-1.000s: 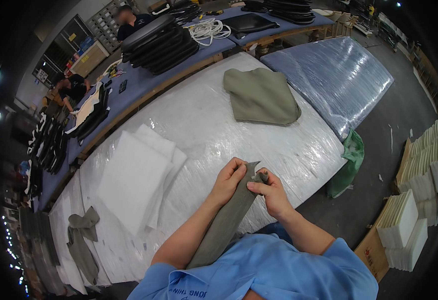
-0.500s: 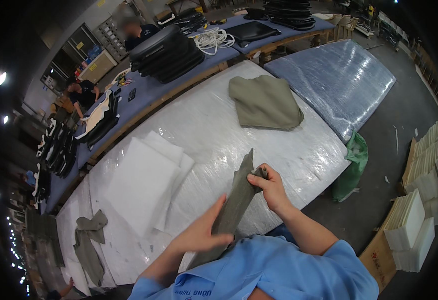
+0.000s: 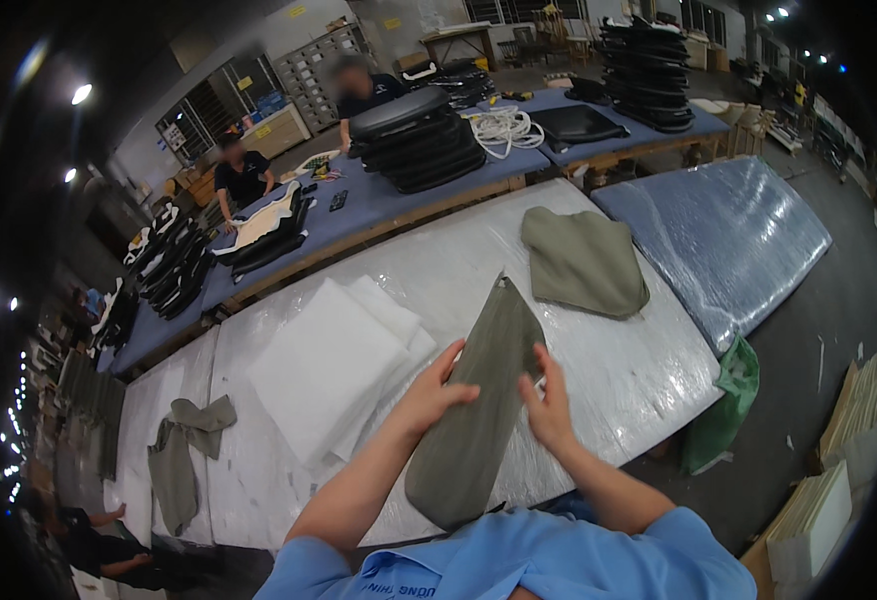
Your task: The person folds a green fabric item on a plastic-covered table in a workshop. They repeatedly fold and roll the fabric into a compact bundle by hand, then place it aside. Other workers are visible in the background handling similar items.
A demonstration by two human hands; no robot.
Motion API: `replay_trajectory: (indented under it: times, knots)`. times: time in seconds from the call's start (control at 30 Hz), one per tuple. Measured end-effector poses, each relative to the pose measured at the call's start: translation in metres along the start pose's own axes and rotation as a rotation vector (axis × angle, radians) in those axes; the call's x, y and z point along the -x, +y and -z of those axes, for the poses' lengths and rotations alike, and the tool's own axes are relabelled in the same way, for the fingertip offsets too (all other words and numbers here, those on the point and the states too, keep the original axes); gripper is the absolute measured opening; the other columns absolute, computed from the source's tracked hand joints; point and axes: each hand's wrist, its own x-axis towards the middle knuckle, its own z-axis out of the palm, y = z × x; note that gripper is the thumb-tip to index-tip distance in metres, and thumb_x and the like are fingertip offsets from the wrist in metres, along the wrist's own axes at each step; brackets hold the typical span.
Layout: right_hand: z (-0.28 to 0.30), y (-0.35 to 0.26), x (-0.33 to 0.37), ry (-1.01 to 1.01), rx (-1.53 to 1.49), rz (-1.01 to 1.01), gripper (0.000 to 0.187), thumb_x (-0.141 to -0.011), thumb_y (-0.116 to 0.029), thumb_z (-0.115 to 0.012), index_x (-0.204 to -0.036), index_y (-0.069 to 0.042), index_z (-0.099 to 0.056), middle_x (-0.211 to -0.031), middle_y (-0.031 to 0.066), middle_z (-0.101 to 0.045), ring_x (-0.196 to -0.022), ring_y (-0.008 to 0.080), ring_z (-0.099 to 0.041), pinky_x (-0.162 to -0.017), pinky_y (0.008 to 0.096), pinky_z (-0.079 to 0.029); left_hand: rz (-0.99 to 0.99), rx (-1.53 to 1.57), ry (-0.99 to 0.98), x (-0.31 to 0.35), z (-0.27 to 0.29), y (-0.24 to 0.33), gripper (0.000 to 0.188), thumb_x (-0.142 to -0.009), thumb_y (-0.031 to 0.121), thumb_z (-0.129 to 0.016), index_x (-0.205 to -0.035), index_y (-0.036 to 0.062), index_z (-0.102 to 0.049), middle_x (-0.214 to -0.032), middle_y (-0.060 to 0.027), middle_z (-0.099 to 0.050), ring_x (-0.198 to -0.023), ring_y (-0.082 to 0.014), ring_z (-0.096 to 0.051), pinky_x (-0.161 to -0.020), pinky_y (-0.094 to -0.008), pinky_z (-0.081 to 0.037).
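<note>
An olive-green fabric cover (image 3: 484,410), long and pointed at its far end, stands tilted between my hands in front of my body. My left hand (image 3: 439,393) grips its left edge, thumb on the near face and the fingers partly hidden behind it. At the right edge, my right hand (image 3: 549,402) holds the fabric between thumb and fingers. Beyond the right hand, another olive fabric piece (image 3: 587,262) lies flat on the plastic-wrapped white table (image 3: 489,235). A stack of white foam sheets (image 3: 329,365) rests left of my hands.
Crumpled olive fabric (image 3: 174,465) lies at the table's left end. Behind runs a blue-topped bench (image 3: 359,215) with stacked black cushions (image 3: 419,145) and white cord (image 3: 507,130); two people stand there. A wrapped blue panel (image 3: 719,240) and a green bag (image 3: 724,405) are at the right.
My right hand has shifted from pinching the cover's bunched upper end to its right edge. The cover now spreads wider and flatter. The view has tilted up, showing more of the room.
</note>
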Motion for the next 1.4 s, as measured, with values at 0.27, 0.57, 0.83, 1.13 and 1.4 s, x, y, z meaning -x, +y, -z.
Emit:
replay_trajectory:
  times: [0.27,0.57,0.83,1.13,1.4]
  knots:
    - [-0.024,-0.079,0.03,-0.088,0.119,0.292,0.112,-0.085,-0.037,-0.084,-0.164,0.005,-0.018,-0.166,0.0292,-0.024,-0.156,0.0448,-0.025,-0.126,0.0487,-0.027,-0.021,0.2,0.299,-0.117,-0.01,0.017,0.077,-0.094,0.021,-0.066,-0.16,-0.0035,-0.035,-0.145,-0.0204,-0.058,-0.129,-0.0299,-0.058,-0.104,-0.0375,-0.05]
    - [0.0,-0.066,0.01,0.015,-0.012,0.248,0.112,-0.085,-0.032,-0.085,-0.163,0.008,-0.014,-0.161,0.0294,-0.029,-0.152,0.0411,-0.032,-0.124,0.0474,-0.03,-0.169,0.337,0.183,-0.088,-0.057,-0.018,0.056,-0.111,0.027,-0.046,-0.161,0.0007,-0.039,-0.152,-0.0146,-0.055,-0.133,-0.0219,-0.058,-0.11,-0.0351,-0.048]
    - [0.004,-0.063,0.005,-0.029,0.007,0.261,0.108,-0.086,-0.028,-0.082,-0.163,0.008,-0.015,-0.164,0.0286,-0.027,-0.154,0.0409,-0.03,-0.125,0.0482,-0.027,-0.326,0.35,0.095,-0.041,-0.071,-0.001,0.058,-0.112,0.021,-0.051,-0.163,-0.0013,-0.034,-0.163,-0.0154,-0.043,-0.146,-0.0211,-0.045,-0.12,-0.0327,-0.036]
    - [0.006,-0.069,-0.004,0.015,-0.141,0.515,0.067,-0.108,-0.044,-0.05,-0.153,0.006,-0.045,-0.16,0.0257,-0.044,-0.153,0.0414,-0.037,-0.126,0.0486,-0.027,-0.483,0.108,0.126,-0.019,-0.071,-0.01,0.073,-0.103,0.015,-0.065,-0.163,-0.004,-0.029,-0.163,-0.0193,-0.04,-0.151,-0.0245,-0.039,-0.123,-0.0354,-0.032]
    - [0.008,-0.078,-0.027,-0.013,-0.088,0.588,0.057,-0.111,-0.045,-0.044,-0.131,0.004,-0.066,-0.142,0.0238,-0.062,-0.14,0.0419,-0.052,-0.119,0.0508,-0.038,-0.506,0.049,0.176,0.0,-0.069,-0.015,0.07,-0.102,0.011,-0.062,-0.163,-0.0035,-0.03,-0.165,-0.0201,-0.036,-0.154,-0.0259,-0.033,-0.125,-0.037,-0.027]
